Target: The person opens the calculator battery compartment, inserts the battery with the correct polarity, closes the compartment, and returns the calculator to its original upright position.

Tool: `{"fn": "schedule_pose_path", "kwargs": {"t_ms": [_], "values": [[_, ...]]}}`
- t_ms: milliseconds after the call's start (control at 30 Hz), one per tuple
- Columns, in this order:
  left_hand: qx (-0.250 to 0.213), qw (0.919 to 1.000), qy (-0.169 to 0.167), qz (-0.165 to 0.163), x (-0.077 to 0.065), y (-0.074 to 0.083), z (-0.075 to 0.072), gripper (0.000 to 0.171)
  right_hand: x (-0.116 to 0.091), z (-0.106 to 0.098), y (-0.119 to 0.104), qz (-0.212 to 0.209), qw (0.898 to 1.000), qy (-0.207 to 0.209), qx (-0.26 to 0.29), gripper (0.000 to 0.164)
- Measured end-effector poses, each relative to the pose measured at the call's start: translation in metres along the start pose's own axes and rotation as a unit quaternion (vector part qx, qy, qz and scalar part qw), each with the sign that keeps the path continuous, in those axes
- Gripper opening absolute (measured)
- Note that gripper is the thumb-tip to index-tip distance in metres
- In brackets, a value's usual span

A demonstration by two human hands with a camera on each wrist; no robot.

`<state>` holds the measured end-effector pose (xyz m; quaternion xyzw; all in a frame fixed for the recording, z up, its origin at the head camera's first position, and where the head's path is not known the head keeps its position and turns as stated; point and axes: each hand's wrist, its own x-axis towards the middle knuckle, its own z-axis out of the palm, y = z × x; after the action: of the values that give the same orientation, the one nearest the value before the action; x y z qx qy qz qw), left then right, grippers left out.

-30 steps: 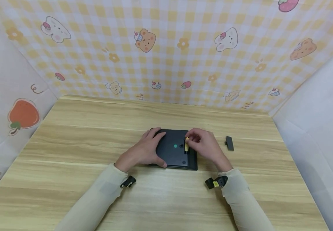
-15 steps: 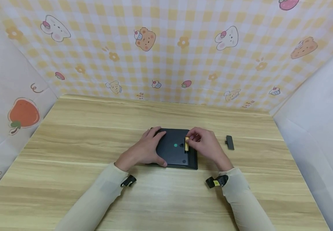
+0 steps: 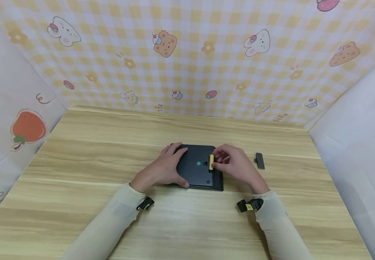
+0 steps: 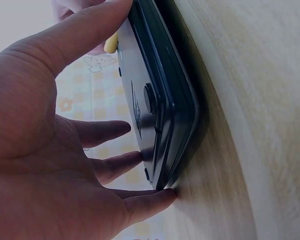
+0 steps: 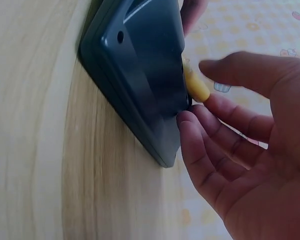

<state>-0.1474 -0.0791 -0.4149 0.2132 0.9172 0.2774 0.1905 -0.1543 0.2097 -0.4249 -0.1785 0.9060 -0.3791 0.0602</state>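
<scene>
A flat black electronic device (image 3: 190, 169) lies on the wooden table with its back up and its battery slot at the right. My left hand (image 3: 165, 167) holds its left part, thumb on the near edge and fingertips at the far edge. In the left wrist view, fingertips (image 4: 162, 198) touch the device's corner. A yellow battery (image 3: 211, 162) sits at the slot, partly raised out of it in the right wrist view. My right hand (image 3: 233, 164) pinches the battery between thumb and index finger; the other fingers curl beside the device's edge (image 5: 177, 145).
A small dark battery cover (image 3: 259, 161) lies on the table (image 3: 142, 126) to the right of my right hand. Behind the table hangs a yellow checked cloth (image 3: 190, 72) with cartoon prints. White cloth walls stand at both sides.
My right hand has shifted slightly right and its thumb has moved toward the battery's near end, so more of the battery shows. The left hand and the device stay in place.
</scene>
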Motion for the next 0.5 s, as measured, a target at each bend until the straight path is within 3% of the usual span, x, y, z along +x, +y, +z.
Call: {"fn": "schedule_pose_path", "kwargs": {"t_ms": [500], "values": [[-0.003,0.9999,-0.004,-0.01,-0.0009,0.0023,-0.0012,0.12,-0.0065,-0.0042,0.0097,-0.037,0.998,-0.048,-0.028,0.062]]}}
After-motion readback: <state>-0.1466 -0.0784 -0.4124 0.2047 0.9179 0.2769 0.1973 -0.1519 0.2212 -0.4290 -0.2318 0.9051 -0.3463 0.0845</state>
